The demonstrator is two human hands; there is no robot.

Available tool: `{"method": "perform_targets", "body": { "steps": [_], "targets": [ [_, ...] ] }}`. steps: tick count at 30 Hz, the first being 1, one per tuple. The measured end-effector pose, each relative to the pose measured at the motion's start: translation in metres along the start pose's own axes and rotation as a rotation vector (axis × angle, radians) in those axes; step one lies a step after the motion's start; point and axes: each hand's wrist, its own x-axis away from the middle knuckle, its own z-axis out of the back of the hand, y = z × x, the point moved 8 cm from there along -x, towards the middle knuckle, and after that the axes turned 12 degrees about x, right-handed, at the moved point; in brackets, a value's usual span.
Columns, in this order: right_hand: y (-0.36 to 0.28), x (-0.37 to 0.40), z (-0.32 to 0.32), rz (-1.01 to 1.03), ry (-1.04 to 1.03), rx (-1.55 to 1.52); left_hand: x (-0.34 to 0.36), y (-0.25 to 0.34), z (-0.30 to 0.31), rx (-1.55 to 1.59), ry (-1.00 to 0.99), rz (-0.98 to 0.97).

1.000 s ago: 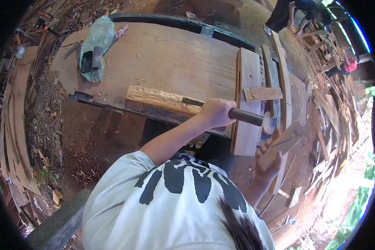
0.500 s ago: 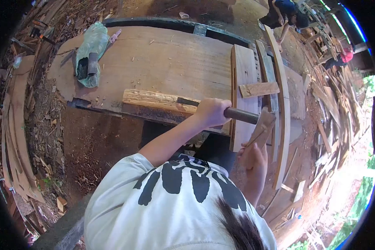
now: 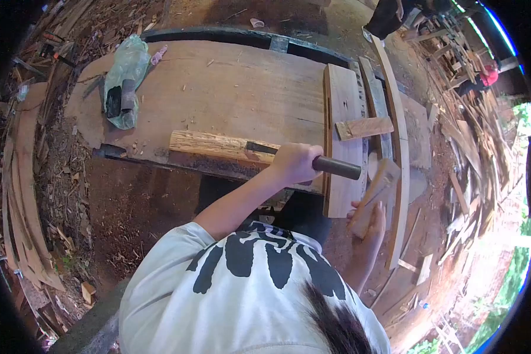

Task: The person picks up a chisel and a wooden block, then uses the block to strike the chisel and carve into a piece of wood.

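My left hand is wrapped round a large chisel, whose dark round handle sticks out to the right. Left of the fist, its flat dark blade lies along a rough-hewn piece of wood at the bench's near edge. Fingers closed, my right hand grips a wooden mallet, shaped like a flat club. The mallet's broad end is a little to the right of the chisel handle's end, apart from it.
On the wide wooden bench lies a green plastic bag with dark objects. Planks and a short wood block are at the right. A person is at the top right. Scrap wood covers the ground.
The mallet has moved right, away from the chisel handle's end, with my right hand. My left hand stays on the chisel. The person at the top right has shifted upward, partly out of view.
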Motion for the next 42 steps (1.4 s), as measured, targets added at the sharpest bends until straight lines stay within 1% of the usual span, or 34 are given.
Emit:
{"method": "perform_targets", "body": {
  "steps": [2, 3, 5, 7, 9, 10, 12, 13, 15, 16, 18, 19, 21, 22, 23, 25, 26, 27, 29, 30, 32, 33, 35, 36, 38, 39, 41, 42],
  "targets": [
    [-0.004, -0.002, 0.002, 0.086, 0.117, -0.116, 0.000, 0.001, 0.001, -0.001, -0.003, 0.001],
    [-0.004, -0.001, 0.001, 0.091, 0.115, -0.117, -0.001, 0.002, 0.001, 0.001, -0.008, 0.004],
    [-0.001, 0.004, -0.021, 0.062, -0.179, 0.164, -0.002, -0.003, -0.001, -0.015, -0.004, 0.010],
    [-0.003, 0.000, -0.016, 0.070, -0.193, 0.194, -0.003, -0.007, -0.002, -0.029, -0.001, 0.021],
    [-0.005, 0.001, -0.008, -0.010, -0.147, 0.178, -0.001, -0.006, -0.003, -0.026, 0.007, 0.003],
    [-0.003, 0.000, -0.009, -0.009, -0.150, 0.178, -0.001, -0.006, -0.003, -0.028, 0.009, 0.004],
    [-0.001, -0.005, 0.003, 0.034, 0.050, -0.046, -0.001, -0.007, -0.003, -0.029, -0.014, 0.007],
    [0.004, -0.008, 0.002, 0.036, 0.047, -0.047, -0.001, -0.006, -0.002, -0.032, -0.011, 0.007],
    [0.011, -0.008, 0.001, 0.032, 0.100, -0.164, 0.000, -0.002, 0.001, -0.016, 0.020, -0.019],
    [0.006, -0.003, -0.002, 0.034, 0.097, -0.162, 0.000, -0.002, 0.002, -0.017, 0.024, -0.019],
    [-0.014, 0.010, -0.022, 0.114, -0.100, 0.152, 0.000, -0.007, -0.002, -0.040, -0.033, 0.041],
    [-0.013, 0.005, -0.018, 0.114, -0.102, 0.152, 0.000, -0.008, -0.002, -0.041, -0.031, 0.041],
    [-0.011, -0.008, 0.008, 0.120, 0.046, 0.046, 0.001, -0.009, -0.003, -0.032, -0.024, 0.028],
    [-0.011, -0.012, 0.014, 0.138, 0.085, -0.076, 0.001, -0.008, -0.002, -0.033, -0.024, 0.028],
    [-0.007, -0.016, 0.013, 0.138, 0.084, -0.077, 0.001, -0.006, -0.001, -0.022, -0.014, 0.007],
    [-0.001, -0.020, 0.016, 0.173, 0.186, -0.012, 0.002, -0.004, 0.000, -0.011, -0.001, -0.014],
    [-0.002, -0.013, 0.004, 0.180, 0.046, 0.055, 0.001, -0.004, 0.000, -0.013, 0.004, -0.010],
    [-0.009, -0.006, -0.002, 0.181, 0.044, 0.056, 0.001, -0.005, 0.000, -0.015, 0.010, -0.005],
    [-0.013, 0.004, -0.024, 0.101, -0.116, 0.175, 0.001, -0.006, 0.000, -0.022, -0.017, 0.023],
    [-0.012, 0.002, -0.023, 0.099, -0.118, 0.174, 0.002, -0.008, -0.001, -0.027, -0.048, 0.050],
    [-0.012, -0.005, -0.008, 0.133, -0.002, -0.023, 0.003, -0.010, -0.002, -0.016, -0.033, 0.040],
    [-0.009, -0.007, -0.010, 0.132, -0.002, -0.024, 0.002, -0.009, -0.001, -0.004, -0.019, 0.026],
    [-0.011, -0.009, -0.004, 0.222, 0.157, -0.062, 0.002, -0.009, 0.000, -0.007, -0.018, 0.030],
    [-0.013, -0.006, -0.003, 0.223, 0.156, -0.061, 0.001, -0.009, 0.000, -0.011, -0.016, 0.034],
    [-0.007, 0.001, -0.025, 0.094, -0.159, 0.137, 0.000, -0.009, 0.000, -0.024, -0.021, 0.031],
    [-0.008, 0.001, -0.026, 0.095, -0.163, 0.138, 0.000, -0.010, 0.000, -0.039, -0.028, 0.027],
    [-0.013, -0.001, -0.022, 0.137, -0.082, 0.063, 0.001, -0.010, 0.000, -0.026, -0.022, 0.021],
    [-0.012, -0.002, -0.023, 0.141, -0.086, 0.059, 0.002, -0.010, 0.001, -0.013, -0.020, 0.014]
  ]
}}
